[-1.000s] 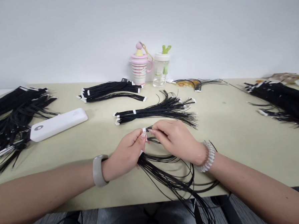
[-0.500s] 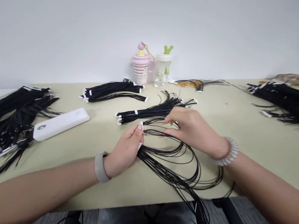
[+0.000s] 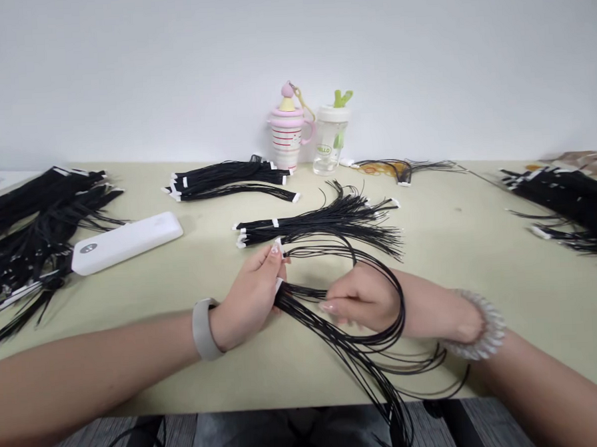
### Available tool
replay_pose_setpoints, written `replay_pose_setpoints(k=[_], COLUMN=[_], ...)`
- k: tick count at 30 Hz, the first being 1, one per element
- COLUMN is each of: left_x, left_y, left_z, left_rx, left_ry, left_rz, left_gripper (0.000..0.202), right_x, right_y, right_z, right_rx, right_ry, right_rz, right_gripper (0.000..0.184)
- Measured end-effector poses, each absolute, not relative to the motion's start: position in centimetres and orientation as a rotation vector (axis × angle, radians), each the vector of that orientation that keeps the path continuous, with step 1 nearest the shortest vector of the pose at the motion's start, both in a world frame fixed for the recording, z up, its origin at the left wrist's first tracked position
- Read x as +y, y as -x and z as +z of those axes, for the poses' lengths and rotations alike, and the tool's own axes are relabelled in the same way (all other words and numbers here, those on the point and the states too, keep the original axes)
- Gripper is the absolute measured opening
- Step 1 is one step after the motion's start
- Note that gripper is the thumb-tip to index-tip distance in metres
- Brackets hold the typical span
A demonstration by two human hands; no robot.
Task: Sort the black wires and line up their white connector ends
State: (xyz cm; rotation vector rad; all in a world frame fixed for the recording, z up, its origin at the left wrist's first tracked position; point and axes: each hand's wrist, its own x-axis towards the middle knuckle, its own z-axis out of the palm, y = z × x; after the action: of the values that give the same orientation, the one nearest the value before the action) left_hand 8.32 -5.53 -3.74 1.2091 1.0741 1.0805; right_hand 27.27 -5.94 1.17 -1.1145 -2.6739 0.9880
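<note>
Pale wall rises behind a long beige table (image 3: 444, 242), and near its front edge lies a loose bundle of thin black wires (image 3: 329, 338), its free lengths sliding over the edge toward the floor. The left hand (image 3: 249, 296) stands on its side, thumb and fingers closed in a firm pinch on the bundle's white-tagged ends (image 3: 280, 284). That pinch appears to keep the ends gathered while the long strands fall free. The right hand (image 3: 360, 300) sits just beside it among the strands, its fingers together and pointing toward the left hand. A loop of wire arcs past it, and motion blur hides whether those fingers grip anything. A grey band (image 3: 202, 329) circles the left wrist, and a white coiled bracelet (image 3: 477, 327) circles the right.

Just beyond the hands, a second bundle (image 3: 318, 226) lies flat, its tagged ends lined up at the left and its strands fanning right, so the ends stay together. A third bundle (image 3: 231, 180) lies farther back, near a pink cup (image 3: 288, 134) and a clear bottle (image 3: 330, 142) by the wall. A white power bank (image 3: 127, 242) rests beside a large heap of wires (image 3: 33, 224) at the left, and another heap (image 3: 562, 203) lies at the right.
</note>
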Motion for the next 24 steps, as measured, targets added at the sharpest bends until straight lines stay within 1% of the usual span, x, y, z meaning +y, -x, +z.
replay_pose_setpoints(k=[4, 8, 15, 21, 24], left_x=[-5.6, -5.7, -5.7, -5.6, -5.6], left_y=[-8.2, -8.1, -8.3, -8.1, -8.1], left_z=[-3.8, -4.0, -4.1, -4.2, -4.1], left_rx=[1.072, 1.070, 1.099, 1.094, 1.123], left_ry=[-1.253, -1.321, -1.291, -1.357, -1.368], left_rz=[1.104, 1.139, 1.122, 1.107, 1.084], left_gripper=[0.037, 0.036, 0.036, 0.037, 0.037], right_x=[-6.2, -6.5, -6.4, -7.0, -7.2], right_y=[-24.8, -23.8, -24.0, -23.8, -23.6], right_z=[-0.3, -0.7, -0.8, -1.2, -1.4], right_rx=[-2.522, -2.477, -2.447, -2.475, -2.468], right_ry=[1.080, 1.110, 1.139, 1.140, 1.129], right_rz=[0.832, 0.688, 0.803, 0.646, 0.573], right_gripper=[0.040, 0.035, 0.039, 0.038, 0.034])
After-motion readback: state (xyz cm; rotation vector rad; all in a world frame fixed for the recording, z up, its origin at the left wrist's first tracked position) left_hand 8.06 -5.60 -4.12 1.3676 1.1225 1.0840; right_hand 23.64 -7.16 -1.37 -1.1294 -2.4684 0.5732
